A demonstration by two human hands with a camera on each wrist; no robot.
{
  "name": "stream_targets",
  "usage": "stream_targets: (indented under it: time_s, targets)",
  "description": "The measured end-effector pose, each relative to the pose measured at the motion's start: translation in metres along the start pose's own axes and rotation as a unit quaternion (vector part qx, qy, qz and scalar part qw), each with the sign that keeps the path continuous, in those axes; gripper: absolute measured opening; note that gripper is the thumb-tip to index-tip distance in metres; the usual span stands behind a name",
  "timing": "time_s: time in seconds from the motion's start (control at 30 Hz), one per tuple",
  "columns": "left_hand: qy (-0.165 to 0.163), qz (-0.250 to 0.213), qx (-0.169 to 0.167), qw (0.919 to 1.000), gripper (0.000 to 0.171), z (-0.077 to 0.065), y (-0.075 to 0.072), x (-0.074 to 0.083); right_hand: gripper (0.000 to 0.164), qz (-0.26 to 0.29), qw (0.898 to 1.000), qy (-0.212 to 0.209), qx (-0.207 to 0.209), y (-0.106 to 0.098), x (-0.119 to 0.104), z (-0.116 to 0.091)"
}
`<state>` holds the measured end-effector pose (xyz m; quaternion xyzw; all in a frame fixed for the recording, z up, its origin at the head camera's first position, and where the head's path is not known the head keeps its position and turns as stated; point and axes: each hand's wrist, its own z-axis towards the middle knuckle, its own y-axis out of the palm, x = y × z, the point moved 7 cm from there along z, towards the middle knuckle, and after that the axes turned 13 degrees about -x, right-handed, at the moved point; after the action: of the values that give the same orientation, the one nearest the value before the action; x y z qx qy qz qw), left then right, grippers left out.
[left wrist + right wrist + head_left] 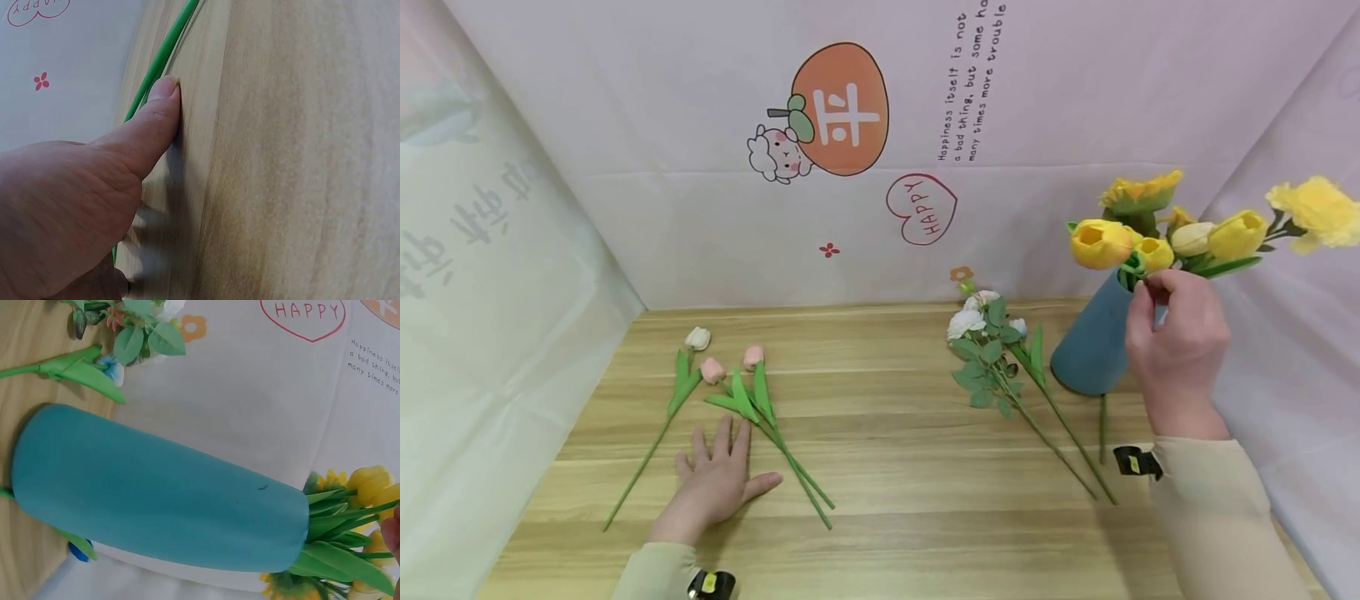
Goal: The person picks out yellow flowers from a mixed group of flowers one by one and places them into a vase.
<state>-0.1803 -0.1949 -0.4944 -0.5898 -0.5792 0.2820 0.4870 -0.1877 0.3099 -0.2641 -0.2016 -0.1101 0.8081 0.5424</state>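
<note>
My right hand (pixel 1183 333) is raised at the mouth of a blue vase (pixel 1090 342), its thumb and fingers pinching the green stem of a yellow tulip (pixel 1101 243). In the right wrist view only its fingertips (pixel 392 534) show, beside the green stems. Yellow tulips, a cream tulip (pixel 1192 239), a sunflower (pixel 1142 193) and a ruffled yellow flower (pixel 1318 210) fill the vase. On the wooden table rests my left hand (pixel 715 483), fingers spread, just below two pink tulips (pixel 712 371) with crossing stems. Its thumb (pixel 159 112) lies close to a green stem (pixel 164 53).
A white tulip (pixel 697 338) lies at the far left of the table (pixel 895 467). Left of the vase are a white rose spray (pixel 967 323) and a pale blue flower (pixel 1018 327) with a long stem. Printed white cloth (pixel 715 242) hangs behind and at both sides.
</note>
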Motion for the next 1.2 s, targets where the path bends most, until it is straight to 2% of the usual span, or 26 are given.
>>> stream_targets:
  time_s: [0.23, 0.4, 0.53, 0.7, 0.83, 0.97, 1.1, 1.2]
  targets:
    - [-0.002, -0.01, -0.011, 0.9999, 0.098, -0.001, 0.0, 0.001, 0.006, -0.022, 0.996, -0.083, 0.004, 0.0, -0.034, 0.004]
    - [-0.003, -0.011, -0.016, 0.9998, 0.1, 0.0, 0.003, 0.0, 0.006, -0.02, 0.996, -0.089, -0.013, 0.008, -0.033, 0.003]
    - [-0.004, -0.01, -0.015, 0.9998, 0.1, 0.001, 0.004, -0.001, 0.008, -0.031, 0.997, -0.062, -0.035, 0.011, -0.019, 0.001]
    - [-0.004, -0.009, -0.013, 0.9999, 0.099, 0.001, 0.003, -0.001, 0.015, -0.045, 0.998, -0.012, -0.047, 0.013, 0.006, -0.002]
    - [-0.003, -0.011, -0.012, 0.9999, 0.099, 0.0, 0.001, 0.001, 0.015, -0.041, 0.997, 0.019, -0.055, 0.013, 0.024, -0.007]
    - [-0.004, -0.012, -0.013, 0.9998, 0.099, 0.0, 0.0, 0.001, 0.014, -0.044, 0.995, 0.045, -0.075, 0.015, 0.038, -0.014]
    - [-0.006, -0.01, -0.014, 0.9998, 0.098, 0.001, 0.001, 0.0, 0.022, -0.042, 0.993, 0.075, -0.083, 0.017, 0.052, -0.019]
    - [-0.006, -0.009, -0.011, 0.9999, 0.098, 0.001, 0.002, -0.001, 0.026, -0.02, 0.989, 0.12, -0.09, 0.018, 0.065, -0.022]
